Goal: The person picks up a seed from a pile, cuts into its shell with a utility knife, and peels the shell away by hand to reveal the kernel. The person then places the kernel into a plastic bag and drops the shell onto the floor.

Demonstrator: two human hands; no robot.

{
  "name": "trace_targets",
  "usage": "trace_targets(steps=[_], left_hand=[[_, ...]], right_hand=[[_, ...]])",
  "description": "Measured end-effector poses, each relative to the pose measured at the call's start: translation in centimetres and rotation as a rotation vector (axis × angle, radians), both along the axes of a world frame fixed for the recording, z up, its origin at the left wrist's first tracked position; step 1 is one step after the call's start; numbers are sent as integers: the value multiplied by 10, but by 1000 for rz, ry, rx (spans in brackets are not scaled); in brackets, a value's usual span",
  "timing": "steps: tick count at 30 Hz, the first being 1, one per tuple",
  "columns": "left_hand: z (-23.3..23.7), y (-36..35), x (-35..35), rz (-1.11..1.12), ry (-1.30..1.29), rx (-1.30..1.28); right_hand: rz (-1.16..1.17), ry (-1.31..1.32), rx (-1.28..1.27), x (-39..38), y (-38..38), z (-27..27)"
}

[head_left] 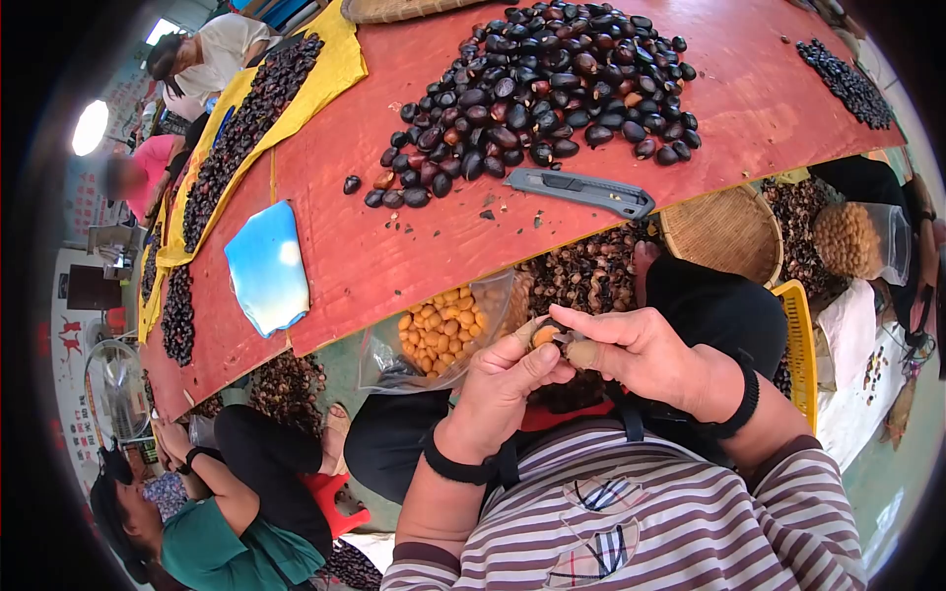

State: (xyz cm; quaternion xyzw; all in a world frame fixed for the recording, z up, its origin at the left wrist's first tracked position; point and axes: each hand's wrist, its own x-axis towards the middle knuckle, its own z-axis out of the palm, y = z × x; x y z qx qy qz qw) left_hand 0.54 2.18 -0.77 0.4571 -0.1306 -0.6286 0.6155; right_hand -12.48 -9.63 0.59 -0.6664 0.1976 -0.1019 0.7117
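Above my lap, my left hand (505, 384) pinches a partly shelled nut (544, 336), its orange-yellow kernel showing past dark shell. My right hand (655, 353) meets it from the other side, thumb and fingers pressed together at the nut; something small and dark lies between the fingertips, too hidden to name. Below the table edge, a clear plastic bag (483, 357) of peeled yellow kernels (440, 330) sits beside my left hand. A large heap of dark glossy nuts (537, 94) lies on the red table (394, 266). A grey utility knife (581, 190) rests near its edge.
A blue-and-white folded cloth (268, 266) lies on the table's left, near nuts on yellow sheeting (340, 59). A woven basket (724, 231), yellow crate (796, 355) and discarded shells (591, 271) are below the edge. Co-workers sit at lower left (236, 512) and far left.
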Motion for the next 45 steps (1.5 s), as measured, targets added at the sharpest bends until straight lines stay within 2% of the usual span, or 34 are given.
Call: trace_targets(steps=[7, 10, 15, 22, 30, 33, 39, 45], left_hand=[[-3, 0, 1, -18, 76, 0], [-7, -2, 0, -27, 70, 7], [-9, -3, -1, -10, 51, 15], [-14, -2, 0, -62, -129, 4], [-12, -1, -1, -125, -308, 11], [-7, -3, -3, -131, -285, -21], [-2, -4, 2, -213, -230, 13], [7, -6, 12, -432, -434, -23]], right_hand=[[-4, -30, -107, 3, -3, -4], [3, 47, -78, 3, -5, -3], [-35, 104, 72, 3, -6, -3], [-2, 229, 214, 1, -12, -5], [28, 254, 279, 0, -19, -8], [56, 233, 338, 0, -23, -8], [188, 338, 343, -5, -29, 3], [268, 400, 487, -6, -36, 7]])
